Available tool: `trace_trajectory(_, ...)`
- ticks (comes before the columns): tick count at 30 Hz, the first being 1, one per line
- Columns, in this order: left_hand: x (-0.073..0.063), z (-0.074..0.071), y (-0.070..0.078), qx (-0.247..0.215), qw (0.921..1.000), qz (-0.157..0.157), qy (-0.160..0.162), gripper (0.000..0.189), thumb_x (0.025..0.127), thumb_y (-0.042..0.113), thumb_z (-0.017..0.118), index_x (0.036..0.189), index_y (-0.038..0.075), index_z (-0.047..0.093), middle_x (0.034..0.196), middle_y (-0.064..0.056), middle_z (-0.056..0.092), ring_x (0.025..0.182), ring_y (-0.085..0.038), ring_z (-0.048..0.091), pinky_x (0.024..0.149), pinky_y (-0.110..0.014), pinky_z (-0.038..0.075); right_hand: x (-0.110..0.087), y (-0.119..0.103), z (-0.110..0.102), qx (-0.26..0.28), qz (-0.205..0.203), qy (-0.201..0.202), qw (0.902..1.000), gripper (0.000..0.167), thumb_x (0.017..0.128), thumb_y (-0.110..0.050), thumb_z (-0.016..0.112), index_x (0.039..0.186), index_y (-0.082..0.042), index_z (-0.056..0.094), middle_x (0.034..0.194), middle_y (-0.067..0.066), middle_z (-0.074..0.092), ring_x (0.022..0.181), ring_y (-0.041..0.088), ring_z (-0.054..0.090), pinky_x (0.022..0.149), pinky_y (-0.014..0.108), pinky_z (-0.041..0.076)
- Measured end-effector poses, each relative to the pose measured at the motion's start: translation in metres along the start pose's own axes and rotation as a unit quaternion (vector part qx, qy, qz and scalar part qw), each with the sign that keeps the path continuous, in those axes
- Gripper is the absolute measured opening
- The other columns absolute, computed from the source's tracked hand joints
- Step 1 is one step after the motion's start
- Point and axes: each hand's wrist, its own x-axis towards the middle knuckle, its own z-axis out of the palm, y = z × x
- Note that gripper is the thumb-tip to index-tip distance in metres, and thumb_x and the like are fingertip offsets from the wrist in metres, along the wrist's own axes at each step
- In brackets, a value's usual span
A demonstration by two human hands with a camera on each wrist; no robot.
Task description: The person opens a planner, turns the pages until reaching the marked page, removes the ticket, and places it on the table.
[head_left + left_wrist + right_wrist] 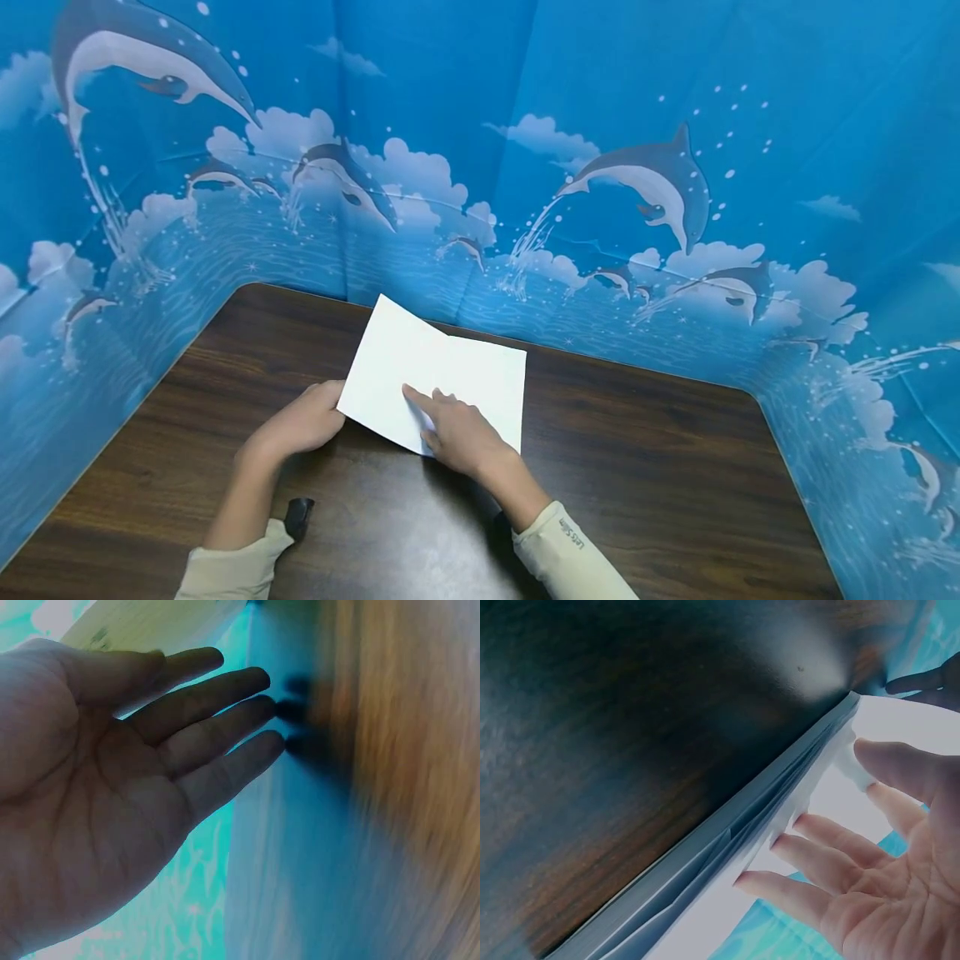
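- Blue curtain [465,67] printed with leaping dolphins [652,187] and clouds wraps round behind everything, well beyond the fingers of both hands.
- Under the hands I have a dark wood-grain table [637,467], glossy enough to throw a bright patch of light on the near side of the fingers.
- White paper [397,350] sits between the two hands, reaching out past the fingers toward the curtain; its far edge shows a notch where two halves meet at an angle.
- On my right wrist feed, several layers of paper edge show just beyond those fingertips.
- I see the right hand [461,433] with its index finger [416,397] stretched out over the paper; from the wrist, the fingers look spread and extended, tips touching the white face, gripping nothing.
- The left hand [303,419] is at the paper's left corner; its wrist feed gives me long, straight fingers, loosely together and not gripping. I cannot tell whether they touch the paper.
- Behind the fingers, pale sleeves [566,550] cover both forearms, the right one lettered.
- I make out a small black object [298,518] beside the left cuff, nearer than the fingers.
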Motion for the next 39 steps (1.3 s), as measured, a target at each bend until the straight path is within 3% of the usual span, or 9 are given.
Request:
trace_trajectory(7,-0.003,-0.016,-0.006,-0.004,0.9996,-0.025,0.013,0.044,0.117,0.013,0.040,0.151,-0.011,0.051,0.147,-0.032,0.061,0.141,-0.054,0.054,0.111,-0.068,0.047,-0.001,-0.001,0.003,-0.025,0.008,-0.005,0.9996,0.064,0.111,-0.021,0.060,0.168,-0.033,0.035,0.167,0.018,0.047,0.154,0.037,0.048,0.118,0.058,0.047)
trace_trajectory(12,-0.002,-0.019,-0.009,-0.002,0.9983,-0.055,0.019,0.042,0.117,0.012,0.037,0.147,-0.012,0.054,0.140,-0.031,0.066,0.137,-0.053,0.058,0.109,-0.067,0.048,-0.002,-0.001,0.003,-0.026,0.017,-0.010,0.9995,0.063,0.110,-0.020,0.060,0.168,-0.034,0.037,0.169,0.017,0.045,0.156,0.036,0.045,0.118,0.060,0.045)
trace_trajectory(15,-0.002,-0.020,-0.008,0.004,0.9971,-0.074,0.016,0.046,0.117,0.016,0.037,0.148,-0.015,0.051,0.142,-0.035,0.062,0.138,-0.054,0.057,0.110,-0.068,0.047,-0.002,-0.002,0.003,-0.020,0.023,-0.012,0.9995,0.063,0.110,-0.018,0.060,0.167,-0.033,0.038,0.170,0.018,0.043,0.157,0.037,0.044,0.118,0.062,0.045)
trace_trajectory(19,-0.001,-0.021,-0.011,-0.015,0.9955,-0.094,-0.002,0.048,0.115,0.016,0.046,0.147,-0.020,0.046,0.117,-0.030,0.072,0.107,-0.040,0.076,0.097,-0.056,0.059,-0.002,-0.004,0.003,-0.017,0.030,-0.015,0.9993,0.061,0.111,-0.017,0.058,0.166,-0.033,0.040,0.170,0.018,0.042,0.157,0.037,0.043,0.118,0.062,0.045)
trace_trajectory(22,0.000,-0.021,-0.013,-0.022,0.9935,-0.112,-0.002,0.045,0.111,0.012,0.054,0.143,-0.020,0.049,0.085,-0.013,0.072,0.074,-0.022,0.076,0.078,-0.041,0.059,-0.002,-0.004,0.003,-0.025,0.028,-0.013,0.9992,0.059,0.111,-0.017,0.057,0.165,-0.033,0.042,0.170,0.018,0.042,0.157,0.037,0.044,0.118,0.062,0.045)
trace_trajectory(23,0.000,-0.020,-0.014,-0.016,0.9930,-0.117,0.001,0.044,0.110,0.011,0.056,0.141,-0.020,0.050,0.080,-0.010,0.071,0.070,-0.020,0.075,0.075,-0.039,0.057,-0.002,-0.004,0.003,-0.029,0.026,-0.012,0.9992,0.059,0.111,-0.017,0.058,0.165,-0.033,0.043,0.170,0.018,0.043,0.157,0.037,0.044,0.117,0.061,0.046)
trace_trajectory(29,0.000,-0.019,-0.014,0.020,0.9845,-0.174,-0.002,0.027,0.104,0.009,0.066,0.119,-0.014,0.061,0.080,-0.011,0.066,0.060,-0.016,0.069,0.068,-0.034,0.052,-0.003,-0.001,0.002,-0.035,0.013,-0.013,0.9992,0.055,0.110,-0.015,0.059,0.161,-0.032,0.049,0.170,0.017,0.042,0.156,0.037,0.045,0.118,0.059,0.046)
trace_trajectory(39,0.002,-0.009,-0.008,0.053,0.9687,-0.242,0.015,0.017,0.102,0.009,0.071,0.096,-0.004,0.062,0.072,-0.009,0.063,0.058,-0.018,0.066,0.067,-0.036,0.049,-0.004,0.000,0.005,-0.029,0.024,-0.015,0.9992,0.053,0.110,-0.015,0.060,0.160,-0.032,0.052,0.171,0.016,0.041,0.157,0.037,0.044,0.118,0.059,0.046)
